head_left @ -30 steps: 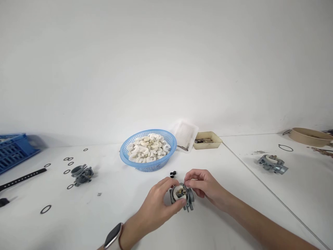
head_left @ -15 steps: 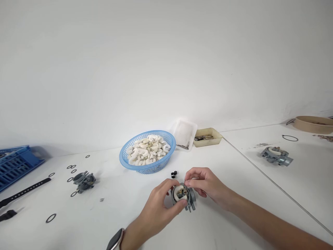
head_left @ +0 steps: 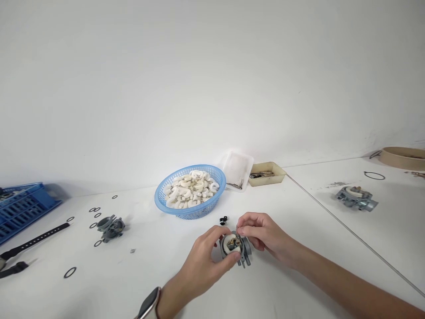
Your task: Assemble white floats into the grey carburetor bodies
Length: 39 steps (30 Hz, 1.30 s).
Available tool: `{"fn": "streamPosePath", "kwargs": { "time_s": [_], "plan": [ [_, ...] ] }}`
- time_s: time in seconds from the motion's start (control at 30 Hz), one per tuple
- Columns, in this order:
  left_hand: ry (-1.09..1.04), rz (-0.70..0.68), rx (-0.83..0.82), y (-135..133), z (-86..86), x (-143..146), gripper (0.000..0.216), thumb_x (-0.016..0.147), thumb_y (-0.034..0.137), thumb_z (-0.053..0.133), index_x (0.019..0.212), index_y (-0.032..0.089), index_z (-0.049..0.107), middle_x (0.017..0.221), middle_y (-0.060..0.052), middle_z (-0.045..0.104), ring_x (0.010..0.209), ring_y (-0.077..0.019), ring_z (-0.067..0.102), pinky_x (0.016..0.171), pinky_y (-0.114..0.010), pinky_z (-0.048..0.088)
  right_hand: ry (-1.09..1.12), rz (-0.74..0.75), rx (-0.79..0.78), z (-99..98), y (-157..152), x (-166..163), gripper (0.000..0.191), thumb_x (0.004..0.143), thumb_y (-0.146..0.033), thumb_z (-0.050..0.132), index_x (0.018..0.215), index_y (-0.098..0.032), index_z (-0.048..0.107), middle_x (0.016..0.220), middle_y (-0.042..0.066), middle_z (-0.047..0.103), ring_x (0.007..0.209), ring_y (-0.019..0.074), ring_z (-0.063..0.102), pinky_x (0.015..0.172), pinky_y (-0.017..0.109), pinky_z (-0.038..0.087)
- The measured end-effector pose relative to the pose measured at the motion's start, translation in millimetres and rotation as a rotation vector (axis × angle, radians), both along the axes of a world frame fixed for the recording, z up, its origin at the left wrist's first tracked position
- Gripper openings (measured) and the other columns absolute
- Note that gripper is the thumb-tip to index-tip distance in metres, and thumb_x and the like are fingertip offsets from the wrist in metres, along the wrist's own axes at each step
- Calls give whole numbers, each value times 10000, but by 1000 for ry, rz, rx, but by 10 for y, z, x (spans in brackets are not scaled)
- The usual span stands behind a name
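A grey metal carburetor (head_left: 246, 250) with a white curved float (head_left: 228, 243) and brass parts inside rests on the table, open side up. My left hand (head_left: 210, 255) is closed round its left side, fingers at the far rim and thumb at the near rim. At the carburetor's far right edge, my right hand (head_left: 259, 231) is closed in a pinch on what looks like a thin metal pin (head_left: 238, 229), mostly hidden by the fingertips. Small black parts (head_left: 223, 220) lie just beyond the carburetor.
Several white floats fill a blue basket (head_left: 157, 201). Beside it are a white tray (head_left: 246, 166) of metal pins and a yellowish tray (head_left: 278, 177) with tools. Other carburetors stand left (head_left: 111, 227) and right (head_left: 357, 198). Black rings (head_left: 70, 272), a strap (head_left: 43, 238) and a blue crate (head_left: 31, 206) lie left.
My right fingertips have shifted slightly at the carburetor's edge, and the thin pin has turned from sideways to more upright. My left hand keeps its hold. The view has shifted a little.
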<state>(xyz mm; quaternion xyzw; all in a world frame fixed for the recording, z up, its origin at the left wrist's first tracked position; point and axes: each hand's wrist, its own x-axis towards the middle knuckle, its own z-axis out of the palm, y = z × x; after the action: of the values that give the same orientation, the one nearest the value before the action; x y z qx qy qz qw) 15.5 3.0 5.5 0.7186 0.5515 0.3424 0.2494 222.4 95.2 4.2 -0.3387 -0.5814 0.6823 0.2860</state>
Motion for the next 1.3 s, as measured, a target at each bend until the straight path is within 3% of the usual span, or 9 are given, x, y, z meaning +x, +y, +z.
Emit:
{"fn": "streamPosePath", "kwargs": {
  "time_s": [0.13,0.33,0.67,0.8,1.0,1.17,1.3],
  "plan": [
    [-9,-9,14,21,-38,-5,234,929,320,708,1150,265,657,1029,0,704,943,-203,614,853,-317,479,-45,-1,44,-3,3,14,216,807,-396,805,882,-211,721,716,-46,573,557,90,368,532,270,294],
    [-12,-7,13,1,-36,-4,232,934,314,699,1157,267,659,1061,-9,714,938,-205,610,841,-317,481,-199,-24,109,35,-1,31,221,868,-423,747,969,-228,767,567,-75,449,553,110,352,587,290,284],
    [-9,-25,26,6,-14,-5,228,937,287,704,1161,272,665,1048,0,718,929,-198,634,835,-311,484,-149,39,96,-28,24,16,292,858,-439,722,1031,-218,803,705,-16,593,610,129,437,613,302,360],
    [-9,-21,31,-6,-19,-4,219,938,294,702,1152,269,665,1049,-4,716,933,-202,645,835,-313,493,-111,38,99,-8,28,7,309,840,-453,722,986,-192,799,662,-23,545,612,135,424,594,296,361],
    [28,2,30,2,-35,-7,232,942,340,701,1157,261,664,1074,-25,723,960,-221,651,825,-323,491,-60,69,134,61,-22,-2,289,851,-445,722,741,-177,721,981,26,630,650,112,454,600,292,396],
    [33,1,28,1,-29,-3,238,941,332,697,1167,266,664,1073,-22,724,957,-220,658,810,-317,497,-149,60,150,45,-29,2,256,897,-451,694,883,-197,725,662,-37,514,614,128,429,614,288,372],
    [37,-3,40,1,-34,-9,224,943,324,697,1157,267,664,1076,-20,724,962,-219,657,817,-315,502,-165,44,190,1,-1,29,209,910,-412,663,896,-206,698,648,-42,489,610,132,418,608,291,360]
  ]
}}
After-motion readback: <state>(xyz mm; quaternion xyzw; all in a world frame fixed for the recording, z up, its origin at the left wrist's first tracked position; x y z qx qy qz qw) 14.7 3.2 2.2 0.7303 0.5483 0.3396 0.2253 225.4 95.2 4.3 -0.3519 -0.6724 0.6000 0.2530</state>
